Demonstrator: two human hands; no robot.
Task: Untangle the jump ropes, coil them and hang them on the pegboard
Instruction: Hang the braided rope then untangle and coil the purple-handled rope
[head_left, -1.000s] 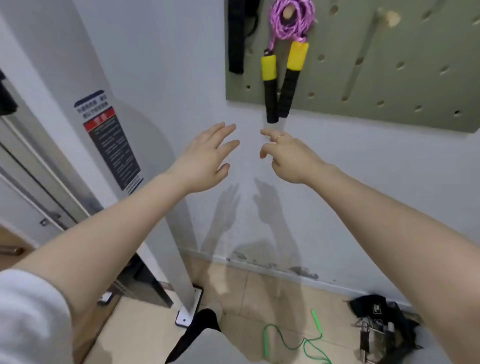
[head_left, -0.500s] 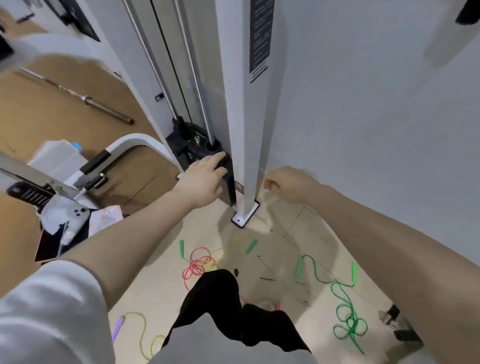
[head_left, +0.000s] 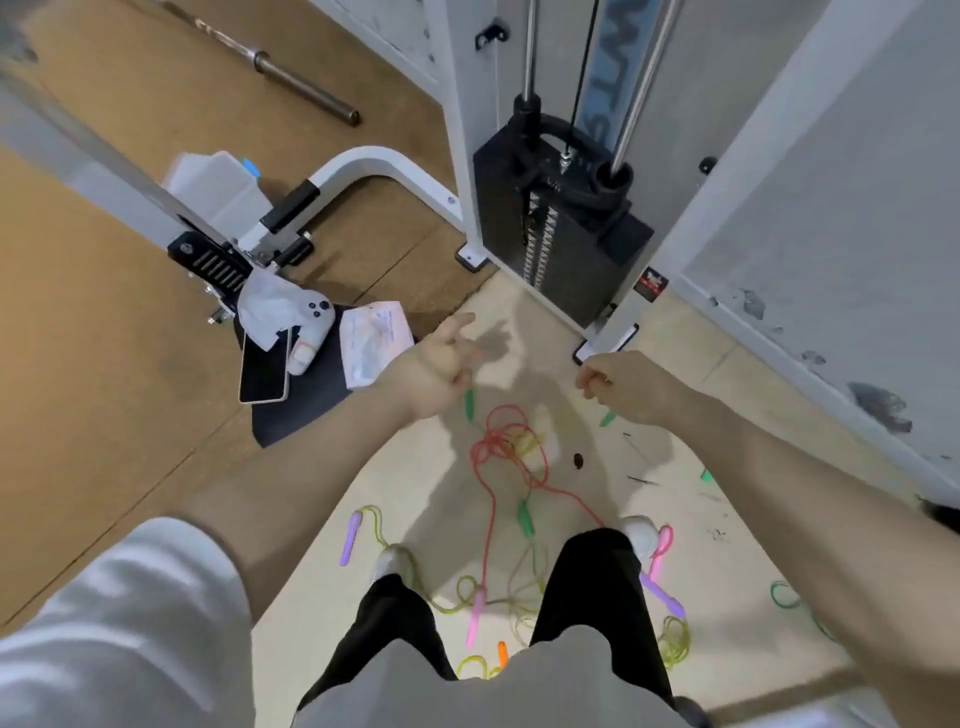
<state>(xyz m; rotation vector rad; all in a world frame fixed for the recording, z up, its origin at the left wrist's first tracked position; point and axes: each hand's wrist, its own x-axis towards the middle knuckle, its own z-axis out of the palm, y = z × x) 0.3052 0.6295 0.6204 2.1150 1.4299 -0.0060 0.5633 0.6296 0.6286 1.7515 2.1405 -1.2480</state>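
Observation:
Several jump ropes lie tangled on the pale floor around my feet. A red rope (head_left: 498, 441) with green handles (head_left: 524, 517) loops just below my hands. A yellow-green rope (head_left: 457, 597) with purple handles (head_left: 350, 538) and pink handles (head_left: 475, 616) spreads between my legs. A green rope (head_left: 787, 597) shows at the right, partly behind my arm. My left hand (head_left: 441, 369) hovers above the floor with fingers spread and nothing in it. My right hand (head_left: 618, 382) hangs loosely curled and empty. The pegboard is out of view.
A cable machine with a black weight stack (head_left: 561, 244) stands straight ahead against the white wall (head_left: 831, 218). At the left lie a black mat (head_left: 306, 389) with a phone (head_left: 265, 371), a game controller (head_left: 311, 317) and papers, plus a barbell (head_left: 291, 78).
My view has swung down from the pegboard and wall to the floor. Both hands have dropped low over the tangled ropes. Neither hand has taken hold of anything.

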